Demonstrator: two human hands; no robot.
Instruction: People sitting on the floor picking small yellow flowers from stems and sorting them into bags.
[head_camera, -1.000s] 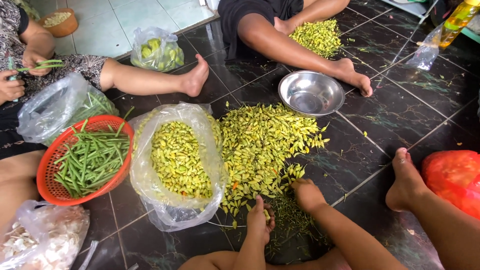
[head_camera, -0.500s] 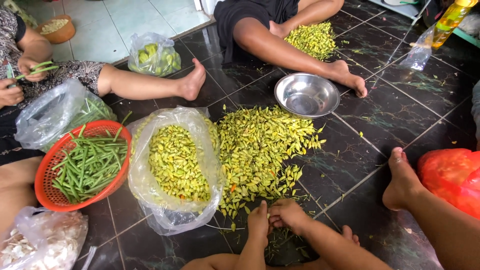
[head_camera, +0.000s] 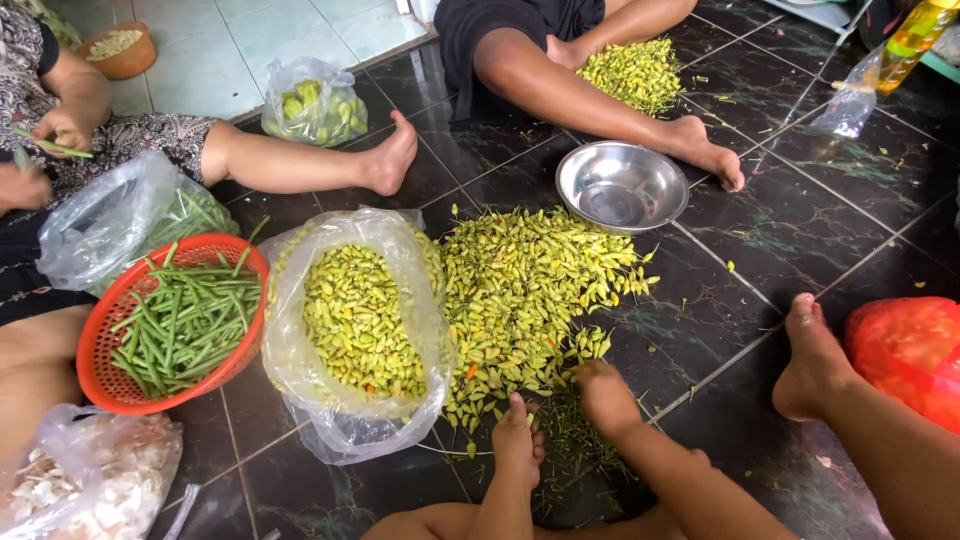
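Note:
A broad pile of small yellow-green chili peppers (head_camera: 520, 290) lies on the dark tiled floor. My right hand (head_camera: 605, 395) rests on the pile's near edge, knuckles up, fingers curled down into the peppers. My left hand (head_camera: 520, 445) hovers just left of it above a litter of green stems (head_camera: 575, 440), fingers bent; what it holds is hidden. A clear plastic bag (head_camera: 300, 350) full of the same peppers lies open to the left of the pile. An empty steel bowl (head_camera: 620, 185) stands beyond the pile.
A red basket (head_camera: 100, 370) of long green beans sits at left, with plastic bags around it. Other people's legs and feet (head_camera: 390, 160) border the pile, one with more peppers (head_camera: 640, 70). My foot (head_camera: 810, 360) and a red sack (head_camera: 910, 350) are at right.
My two hands came together over the stems half a second ago. The right hand has since moved up to the pile's edge; the left stayed put.

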